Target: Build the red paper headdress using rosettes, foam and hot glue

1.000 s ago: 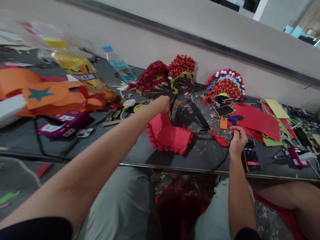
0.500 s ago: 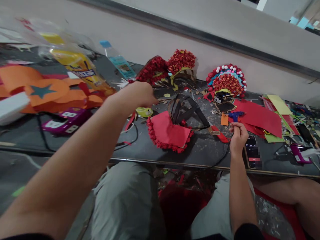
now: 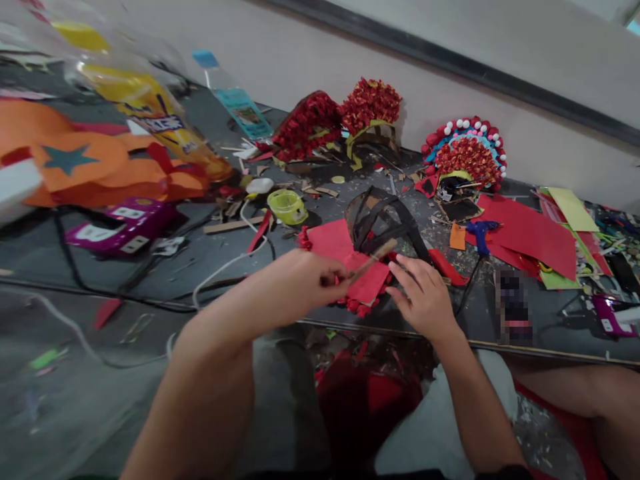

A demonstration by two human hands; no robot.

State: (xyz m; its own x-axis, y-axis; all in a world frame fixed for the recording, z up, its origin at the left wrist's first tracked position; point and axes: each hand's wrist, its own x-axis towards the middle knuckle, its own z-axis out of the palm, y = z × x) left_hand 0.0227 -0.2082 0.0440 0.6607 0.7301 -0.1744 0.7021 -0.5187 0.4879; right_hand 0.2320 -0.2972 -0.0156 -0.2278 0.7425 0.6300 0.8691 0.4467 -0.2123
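Note:
A thin brown cardboard strip [image 3: 376, 259] is pinched in my left hand [image 3: 320, 277], its far end pointing up and right. Close to that strip, my right hand [image 3: 423, 293] has its fingers spread and holds nothing. Beneath both lies a red headpiece [image 3: 330, 241] edged with crumpled red paper, partly covered by my left hand. Black bands form an open frame [image 3: 385, 217] at its back. A red strip [image 3: 447, 268] lies right of the frame.
Behind stand red paper-covered pieces [image 3: 371, 107] and a fan-shaped headdress [image 3: 465, 160]. A blue glue gun [image 3: 483, 230], red sheets [image 3: 535, 233] and a phone [image 3: 514, 307] are right. Left are a yellow tape roll [image 3: 287, 207], bottles [image 3: 243, 110], a purple box [image 3: 125, 223] and a white cable [image 3: 220, 270].
My left hand has come back from the table's left side, now holding the cardboard strip. My right hand has moved left from near the phone and its fingers have spread.

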